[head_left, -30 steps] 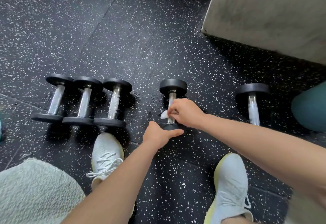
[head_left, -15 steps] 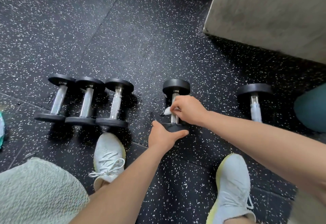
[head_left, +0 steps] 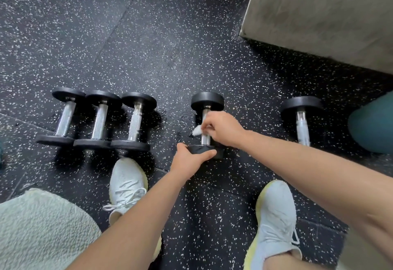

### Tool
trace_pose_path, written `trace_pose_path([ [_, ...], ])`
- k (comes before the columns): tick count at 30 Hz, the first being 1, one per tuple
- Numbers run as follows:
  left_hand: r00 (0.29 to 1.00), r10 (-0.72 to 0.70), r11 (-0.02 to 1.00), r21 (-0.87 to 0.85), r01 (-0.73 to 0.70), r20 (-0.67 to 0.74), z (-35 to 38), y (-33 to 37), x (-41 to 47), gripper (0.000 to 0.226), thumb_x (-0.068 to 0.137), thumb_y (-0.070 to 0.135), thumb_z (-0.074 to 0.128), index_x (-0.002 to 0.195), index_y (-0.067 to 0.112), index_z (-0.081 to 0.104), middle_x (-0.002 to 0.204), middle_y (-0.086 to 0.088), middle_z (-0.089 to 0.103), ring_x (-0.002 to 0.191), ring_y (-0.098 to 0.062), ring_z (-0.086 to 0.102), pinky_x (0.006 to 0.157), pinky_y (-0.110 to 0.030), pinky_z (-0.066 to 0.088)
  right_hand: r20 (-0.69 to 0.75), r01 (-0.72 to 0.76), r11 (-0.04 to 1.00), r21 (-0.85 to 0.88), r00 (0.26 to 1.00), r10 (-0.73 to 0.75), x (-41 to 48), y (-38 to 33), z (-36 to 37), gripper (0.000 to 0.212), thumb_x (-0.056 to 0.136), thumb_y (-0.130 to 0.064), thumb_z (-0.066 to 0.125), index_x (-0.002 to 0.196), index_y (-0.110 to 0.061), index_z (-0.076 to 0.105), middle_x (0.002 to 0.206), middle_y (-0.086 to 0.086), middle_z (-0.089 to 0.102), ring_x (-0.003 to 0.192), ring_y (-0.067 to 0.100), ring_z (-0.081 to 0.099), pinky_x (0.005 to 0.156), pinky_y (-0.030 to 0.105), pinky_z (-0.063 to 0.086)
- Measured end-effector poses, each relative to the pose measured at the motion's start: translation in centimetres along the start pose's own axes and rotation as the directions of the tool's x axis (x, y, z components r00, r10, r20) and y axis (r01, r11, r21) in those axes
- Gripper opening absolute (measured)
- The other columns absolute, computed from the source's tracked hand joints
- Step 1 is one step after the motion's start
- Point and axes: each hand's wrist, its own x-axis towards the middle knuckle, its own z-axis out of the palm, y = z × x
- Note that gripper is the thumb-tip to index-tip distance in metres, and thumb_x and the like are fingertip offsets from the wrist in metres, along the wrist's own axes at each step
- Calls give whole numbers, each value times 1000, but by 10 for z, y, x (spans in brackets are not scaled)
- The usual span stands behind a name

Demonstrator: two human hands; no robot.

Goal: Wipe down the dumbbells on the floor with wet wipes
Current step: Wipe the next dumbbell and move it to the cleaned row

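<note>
A black dumbbell [head_left: 207, 102] with a chrome handle lies on the speckled floor in front of me. My left hand [head_left: 189, 159] grips its near black end. My right hand [head_left: 223, 128] is wrapped round the handle and pinches a white wet wipe [head_left: 197, 131] against it; the wipe sticks out to the left of the fingers. Three more dumbbells [head_left: 98, 118] lie side by side to the left. Another dumbbell [head_left: 302, 118] lies to the right, its near end hidden behind my right forearm.
A pale concrete block [head_left: 323, 14] stands at the back right. A teal rounded object [head_left: 374, 127] sits at the right edge. My two white shoes [head_left: 126, 182] are planted on the floor on either side of my arms. The black speckled rubber floor [head_left: 127, 35] stretches beyond the dumbbells.
My right hand has slid the wipe along the handle, away from the near end toward the far end. My left hand keeps its grip on the near end.
</note>
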Motion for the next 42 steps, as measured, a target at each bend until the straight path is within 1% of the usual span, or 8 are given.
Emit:
trace_pose_path([
  [4,1000,-5,999,-52,5,-4,4,3,-2,85,71,58,90,127,19,40,113,6,59,102,-17,60,91,-39,47,-118,-92,996,8,989,92,3,3,-1,12,94,-24,67,97,-22,78,105,-3,67,92,24,65,77,37,53],
  [11,1000,8,999,-53,-7,23,3,7,-1,84,70,52,93,126,17,41,113,5,57,99,-10,58,81,-35,45,77,68,997,-20,995,-67,-15,11,0,9,90,-22,71,95,-24,79,98,-8,68,89,18,65,74,33,51],
  [18,999,39,998,51,-39,1,8,13,-2,99,59,63,95,126,16,38,117,2,54,109,-22,58,92,-42,50,-139,-119,993,22,983,121,5,14,-3,13,91,-23,67,94,-27,79,100,-5,67,89,24,65,76,38,54],
  [25,998,52,996,76,-53,22,0,13,5,94,60,61,96,123,13,45,115,-1,59,97,-15,58,67,-31,41,164,79,997,10,983,-79,-20,18,3,12,91,-22,70,97,-27,79,100,-9,72,92,15,65,82,34,52],
  [27,999,48,997,67,-49,20,-1,12,5,96,58,62,96,124,13,46,116,0,59,101,-17,58,70,-32,43,147,93,995,-22,985,-88,-10,18,1,12,91,-23,70,95,-27,79,98,-9,71,89,16,65,77,32,50],
  [32,999,44,997,57,-45,20,-2,9,6,99,57,65,95,126,16,45,117,2,58,102,-16,58,75,-33,43,-103,-2,991,-134,995,-11,20,21,-7,13,91,-18,65,94,-18,78,97,0,65,83,29,65,69,38,51],
  [37,999,50,995,83,-51,13,-1,10,6,102,54,69,95,125,16,44,117,2,57,105,-18,59,78,-36,46,-92,-49,942,-333,996,19,17,3,4,15,86,2,56,95,-2,68,99,13,56,81,35,58,56,38,33],
  [42,998,54,995,86,-55,21,0,10,6,101,55,69,94,124,17,43,117,2,56,106,-18,58,84,-37,49,-2,77,920,-385,996,-84,6,15,4,23,88,-2,57,104,-9,71,100,7,55,83,30,56,58,36,36],
])
